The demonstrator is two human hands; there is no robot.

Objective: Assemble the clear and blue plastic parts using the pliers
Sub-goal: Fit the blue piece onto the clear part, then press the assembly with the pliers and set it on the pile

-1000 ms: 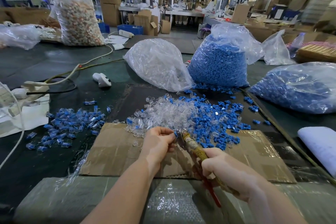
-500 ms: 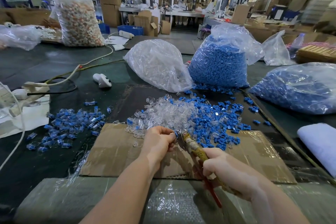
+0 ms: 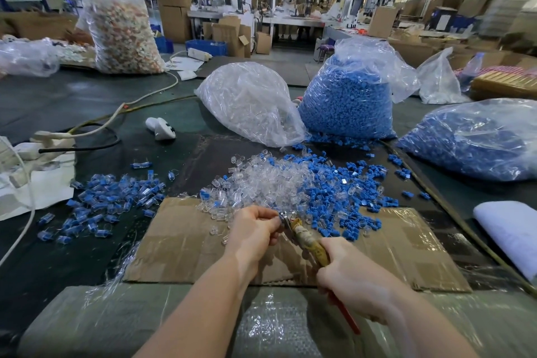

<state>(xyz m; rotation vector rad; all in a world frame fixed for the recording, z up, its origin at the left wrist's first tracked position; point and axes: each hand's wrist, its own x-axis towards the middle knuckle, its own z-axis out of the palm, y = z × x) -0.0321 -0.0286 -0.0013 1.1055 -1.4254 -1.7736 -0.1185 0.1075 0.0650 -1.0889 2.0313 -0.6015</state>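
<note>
The right hand grips the pliers by the handles; their long axis runs diagonally, nose pointing up-left to the left hand, whose curled fingers pinch a small part there, above the cardboard on the bench

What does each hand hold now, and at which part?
The right hand grips the pliers by the handles. The left hand pinches something at the pliers' nose; its fingers hide what.
</note>
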